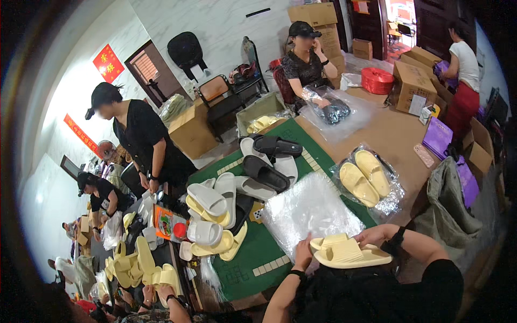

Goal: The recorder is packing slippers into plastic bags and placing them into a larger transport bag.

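My right hand [375, 235] is closed on a pair of pale yellow slippers [353, 253], one lying over the other, just above the near table edge. My left hand [305, 252] is beside their left end, its fingers bent at the near edge of a stack of clear plastic bags [307, 210]; they appear to pinch a bag edge, partly hidden. The stack lies on a green mat [253, 277]. Beyond it are black slippers [265, 173] and grey slippers [207, 199], heaped with yellow ones. To the right, a bagged yellow pair [365, 180] lies on the brown tabletop.
Across the table a seated person [309, 64] handles clear plastic. Another person stands at the left [142, 129], and more work along the left table with yellow slippers [137, 264]. Cardboard boxes [412, 86], red twine [377, 81] and a grey sack [447, 199] are at the right.
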Tool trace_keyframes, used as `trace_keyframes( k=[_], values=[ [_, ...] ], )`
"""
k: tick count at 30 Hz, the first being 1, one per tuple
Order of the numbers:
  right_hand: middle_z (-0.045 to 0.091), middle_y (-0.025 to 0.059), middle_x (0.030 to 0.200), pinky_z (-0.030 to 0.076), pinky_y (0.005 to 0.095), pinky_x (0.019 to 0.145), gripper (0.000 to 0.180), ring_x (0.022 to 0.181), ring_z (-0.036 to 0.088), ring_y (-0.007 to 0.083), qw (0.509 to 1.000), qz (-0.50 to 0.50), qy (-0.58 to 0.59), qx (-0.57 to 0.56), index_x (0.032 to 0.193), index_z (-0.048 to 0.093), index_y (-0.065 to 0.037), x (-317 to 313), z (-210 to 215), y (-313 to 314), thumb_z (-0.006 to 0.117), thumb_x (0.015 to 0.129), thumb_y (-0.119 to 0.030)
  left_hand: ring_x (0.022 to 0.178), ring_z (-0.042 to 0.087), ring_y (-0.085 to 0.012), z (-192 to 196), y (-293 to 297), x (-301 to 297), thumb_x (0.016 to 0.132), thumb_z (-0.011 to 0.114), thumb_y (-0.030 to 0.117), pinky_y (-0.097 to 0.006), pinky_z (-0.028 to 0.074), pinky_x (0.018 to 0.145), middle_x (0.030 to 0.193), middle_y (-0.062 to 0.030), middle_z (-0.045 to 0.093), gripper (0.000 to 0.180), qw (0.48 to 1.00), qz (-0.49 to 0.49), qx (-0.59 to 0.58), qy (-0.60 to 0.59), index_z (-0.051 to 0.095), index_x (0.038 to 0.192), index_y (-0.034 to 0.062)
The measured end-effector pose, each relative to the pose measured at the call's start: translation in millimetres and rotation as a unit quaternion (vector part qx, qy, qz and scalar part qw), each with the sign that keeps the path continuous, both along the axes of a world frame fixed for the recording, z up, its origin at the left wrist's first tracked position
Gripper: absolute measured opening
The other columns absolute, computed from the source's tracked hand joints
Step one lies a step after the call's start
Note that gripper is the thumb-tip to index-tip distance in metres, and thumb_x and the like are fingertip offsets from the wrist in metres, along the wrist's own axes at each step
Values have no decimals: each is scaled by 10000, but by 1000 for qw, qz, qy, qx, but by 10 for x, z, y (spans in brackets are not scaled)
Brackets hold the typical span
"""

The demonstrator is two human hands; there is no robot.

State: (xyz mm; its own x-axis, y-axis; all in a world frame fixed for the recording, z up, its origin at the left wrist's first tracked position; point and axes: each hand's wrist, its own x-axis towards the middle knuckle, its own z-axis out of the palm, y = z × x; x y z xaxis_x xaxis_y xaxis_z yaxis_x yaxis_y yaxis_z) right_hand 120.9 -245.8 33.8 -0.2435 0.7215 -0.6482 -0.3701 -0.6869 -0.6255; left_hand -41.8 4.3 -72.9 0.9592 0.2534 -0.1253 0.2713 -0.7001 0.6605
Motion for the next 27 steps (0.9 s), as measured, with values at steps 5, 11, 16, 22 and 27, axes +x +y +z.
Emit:
trace_keyframes(
  k=[5,11,16,22,27],
  values=[
    [562,37,1092,377,276,885,333,1002,487,129,968,21,-213,133,1162,518,-33,-57,-300,14,508,838,-109,1245,327,-278,152,-62,6,866,427,114,-569,159,992,1150,-127,552,473,984,43,163,-53,334,1327,59],
    [541,109,1168,395,327,892,421,1073,491,215,918,30,-382,100,1167,518,-17,-52,103,118,547,778,-175,1283,250,-353,225,-125,80,895,389,132,-606,111,1006,1385,-112,324,471,991,63,92,-78,299,1357,101],
    [481,225,1186,422,424,851,368,1016,492,388,778,69,-617,95,976,588,4,-142,-49,145,558,691,-227,1310,187,-362,378,-342,215,934,343,198,-567,127,1025,1418,-128,257,429,992,43,20,-113,310,1359,149],
    [441,252,1226,414,418,872,348,1044,490,375,697,-3,-707,117,953,588,16,-333,10,409,556,685,-204,1302,165,-411,886,-607,325,927,369,254,-602,103,1010,1422,-145,231,399,993,-11,116,-31,394,1322,207],
    [465,196,1151,381,425,855,229,1013,477,314,705,-22,-708,25,893,598,-62,-263,-441,739,520,753,-224,1286,183,-433,1104,-738,292,918,389,224,-573,133,1018,1403,-167,260,387,991,-68,80,-85,422,1303,227]
  ],
)
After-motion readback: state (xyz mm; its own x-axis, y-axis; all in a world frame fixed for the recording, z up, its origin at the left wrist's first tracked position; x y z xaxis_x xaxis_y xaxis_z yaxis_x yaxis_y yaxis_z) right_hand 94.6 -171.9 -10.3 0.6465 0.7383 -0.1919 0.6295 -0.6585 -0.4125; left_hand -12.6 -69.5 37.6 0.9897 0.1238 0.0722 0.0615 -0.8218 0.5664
